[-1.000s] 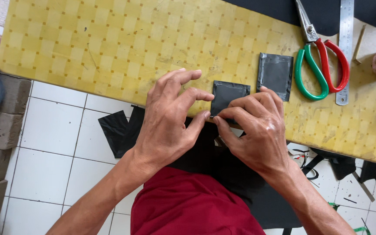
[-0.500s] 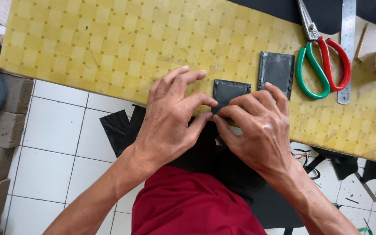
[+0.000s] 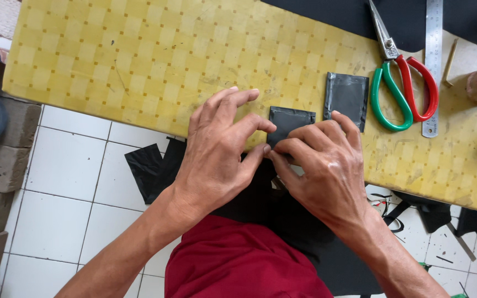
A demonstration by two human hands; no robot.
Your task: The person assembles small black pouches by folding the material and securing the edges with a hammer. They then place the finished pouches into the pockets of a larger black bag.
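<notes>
Left hand [image 3: 216, 160] sits at the near edge of the yellow checked tabletop [image 3: 139, 60], fingers fanned and bent, its forefinger tip and thumb closing on the near edge of the small dark rectangular leather-like piece [image 3: 289, 120]. That piece lies flat just beyond the fingertips of both hands. Right hand [image 3: 321, 168] meets it from the other side, fingers curled close together, tips pressing the same near edge; exactly what the thumbs pinch I cannot tell. Just past the right fingertips lies a second dark rectangular piece [image 3: 347, 98], then the green-and-red-handled scissors [image 3: 401, 83] and the steel ruler [image 3: 432, 66].
</notes>
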